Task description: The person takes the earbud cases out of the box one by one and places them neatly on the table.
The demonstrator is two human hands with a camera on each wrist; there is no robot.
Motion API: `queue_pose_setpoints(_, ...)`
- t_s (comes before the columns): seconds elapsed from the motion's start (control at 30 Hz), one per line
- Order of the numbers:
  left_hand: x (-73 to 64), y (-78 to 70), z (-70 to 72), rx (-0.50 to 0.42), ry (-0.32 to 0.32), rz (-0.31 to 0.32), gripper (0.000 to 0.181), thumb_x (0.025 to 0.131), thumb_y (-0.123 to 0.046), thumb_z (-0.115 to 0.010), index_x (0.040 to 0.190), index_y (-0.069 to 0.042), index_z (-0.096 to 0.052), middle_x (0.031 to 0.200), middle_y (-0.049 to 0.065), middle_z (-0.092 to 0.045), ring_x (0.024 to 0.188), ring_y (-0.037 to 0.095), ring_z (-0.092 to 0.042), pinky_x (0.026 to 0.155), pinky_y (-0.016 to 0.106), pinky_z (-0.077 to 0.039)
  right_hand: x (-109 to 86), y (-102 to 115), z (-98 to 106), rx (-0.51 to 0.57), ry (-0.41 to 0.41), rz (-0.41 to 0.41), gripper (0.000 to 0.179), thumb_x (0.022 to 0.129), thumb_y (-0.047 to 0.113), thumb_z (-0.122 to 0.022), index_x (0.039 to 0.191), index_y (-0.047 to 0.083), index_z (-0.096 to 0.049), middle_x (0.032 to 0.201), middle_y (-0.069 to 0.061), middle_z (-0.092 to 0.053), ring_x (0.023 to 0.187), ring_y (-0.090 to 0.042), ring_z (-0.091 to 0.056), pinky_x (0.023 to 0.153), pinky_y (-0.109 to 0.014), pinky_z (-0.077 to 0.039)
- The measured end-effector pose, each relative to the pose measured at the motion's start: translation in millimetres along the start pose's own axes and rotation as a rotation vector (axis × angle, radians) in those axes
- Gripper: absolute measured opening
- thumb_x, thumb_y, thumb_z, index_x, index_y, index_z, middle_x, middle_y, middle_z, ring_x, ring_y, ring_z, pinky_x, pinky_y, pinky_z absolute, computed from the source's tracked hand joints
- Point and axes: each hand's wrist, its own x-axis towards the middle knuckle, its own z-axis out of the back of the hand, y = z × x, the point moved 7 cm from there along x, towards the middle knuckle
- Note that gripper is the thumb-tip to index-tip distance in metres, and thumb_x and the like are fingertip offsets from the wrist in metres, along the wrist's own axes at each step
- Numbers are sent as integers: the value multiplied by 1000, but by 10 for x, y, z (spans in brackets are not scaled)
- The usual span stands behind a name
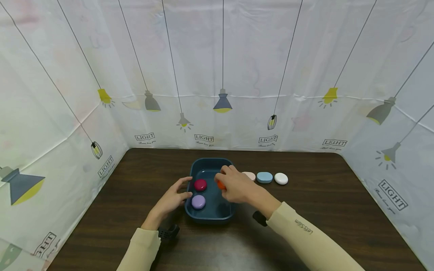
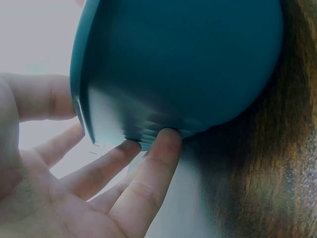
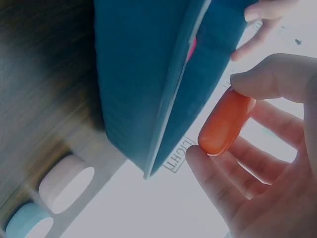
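Observation:
A deep, dark blue bin (image 1: 211,219) with rounded corners stands on the table. At its left side my left hand (image 1: 174,195) touches the rim and outer wall, its fingers fairly straight; in the left wrist view, fingertips (image 2: 170,139) press against the ridged outer wall (image 2: 198,64). Over the bin's right side, my right hand (image 1: 235,184) pinches a smooth orange oblong block (image 3: 225,121) between thumb and fingertips. Inside the bin, along its left wall, lie a dark red round piece (image 1: 200,184) and a lilac round piece (image 1: 198,202).
To the right of the bin, a row holds a pale pink oval piece (image 1: 250,175), partly behind my right hand, a light blue oblong piece (image 1: 264,177) and a white round piece (image 1: 281,178). A lamp-printed white sheet (image 1: 244,124) rises behind the dark wooden table (image 1: 312,210).

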Motion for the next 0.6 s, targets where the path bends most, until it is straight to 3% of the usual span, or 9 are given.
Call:
queue_pose_setpoints(0.3,-2,-4,5,6,8,2,54,101,-14,-60,153,-18,-45,153,20,-41,128,38,-52,97,56,-52,-99,-181,96,23,-21,-75,32,88,16,-73,120,21,-66,118,-4,-52,107,-23,-46,70,-36,-53)
queue_pose_setpoints(0.6,14,16,14,6,12,15,55,101,-14,-59,153,-19,-44,152,20,-41,129,39,-51,98,57,-51,-150,-352,144,22,-32,-94,33,87,14,-73,119,17,-66,118,-8,-52,106,-26,-47,69,-39,-54)
